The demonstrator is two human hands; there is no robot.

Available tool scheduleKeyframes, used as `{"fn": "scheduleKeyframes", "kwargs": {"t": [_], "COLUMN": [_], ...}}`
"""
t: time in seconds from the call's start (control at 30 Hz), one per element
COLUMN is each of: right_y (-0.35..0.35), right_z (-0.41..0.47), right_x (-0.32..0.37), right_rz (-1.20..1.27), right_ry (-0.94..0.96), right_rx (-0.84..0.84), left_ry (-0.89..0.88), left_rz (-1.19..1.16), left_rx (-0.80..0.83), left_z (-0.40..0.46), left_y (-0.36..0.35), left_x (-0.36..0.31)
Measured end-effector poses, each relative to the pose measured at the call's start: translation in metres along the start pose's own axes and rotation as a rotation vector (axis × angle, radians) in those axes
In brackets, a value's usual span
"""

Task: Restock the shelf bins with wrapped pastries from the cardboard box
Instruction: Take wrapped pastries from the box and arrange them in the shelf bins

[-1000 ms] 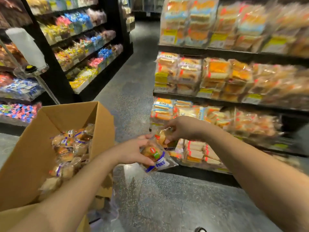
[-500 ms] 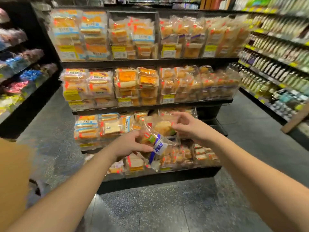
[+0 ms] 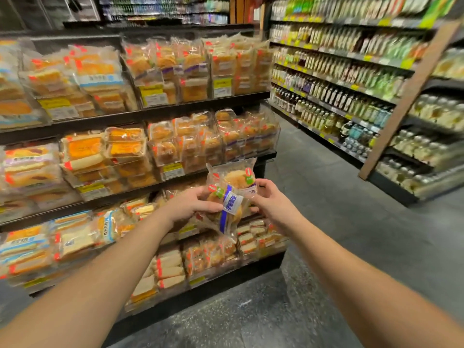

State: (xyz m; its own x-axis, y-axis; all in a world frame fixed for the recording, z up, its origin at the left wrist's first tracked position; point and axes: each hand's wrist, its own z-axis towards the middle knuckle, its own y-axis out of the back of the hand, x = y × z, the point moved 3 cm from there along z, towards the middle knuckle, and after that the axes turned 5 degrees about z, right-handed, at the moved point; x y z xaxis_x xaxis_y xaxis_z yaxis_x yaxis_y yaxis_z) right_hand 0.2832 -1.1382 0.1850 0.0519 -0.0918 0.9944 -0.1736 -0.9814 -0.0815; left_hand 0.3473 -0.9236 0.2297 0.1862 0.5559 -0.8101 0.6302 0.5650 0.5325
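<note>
Both wrapped pastries raised higher and carried rightward along pastry shelf (image 3: pixel 175 110) since earlier frame. Front pastry (image 3: pixel 229 209), blue-striped wrapper, gripped by left hand (image 3: pixel 193 205), fingers curled round it. Rear pastry (image 3: pixel 238 178) pinched by right hand (image 3: pixel 272 205). Packs overlapped, held before middle-shelf bins (image 3: pixel 213 144). Bottle shelves (image 3: pixel 351 79) noted at right.

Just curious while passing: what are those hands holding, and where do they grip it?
Wrapped pastries: the left hand grips their left side, the right hand the right.
</note>
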Motion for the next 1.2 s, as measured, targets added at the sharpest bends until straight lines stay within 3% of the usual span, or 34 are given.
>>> {"fn": "scheduleKeyframes", "kwargs": {"t": [0.37,0.73,1.2], "right_y": [0.077,0.147,0.14], "right_z": [0.137,0.338,0.5], "right_x": [0.0,0.017,0.038], "right_rz": [0.026,0.042,-0.126], "right_ry": [-0.004,-0.113,-0.244], "right_rx": [-0.166,-0.315,-0.382], "left_ry": [-0.026,0.038,0.092], "left_rz": [0.002,0.448,0.529], "left_rx": [0.117,0.127,0.095], "left_z": [0.165,0.345,0.426], "left_y": [0.01,0.107,0.149], "left_x": [-0.022,-0.026,-0.039]}}
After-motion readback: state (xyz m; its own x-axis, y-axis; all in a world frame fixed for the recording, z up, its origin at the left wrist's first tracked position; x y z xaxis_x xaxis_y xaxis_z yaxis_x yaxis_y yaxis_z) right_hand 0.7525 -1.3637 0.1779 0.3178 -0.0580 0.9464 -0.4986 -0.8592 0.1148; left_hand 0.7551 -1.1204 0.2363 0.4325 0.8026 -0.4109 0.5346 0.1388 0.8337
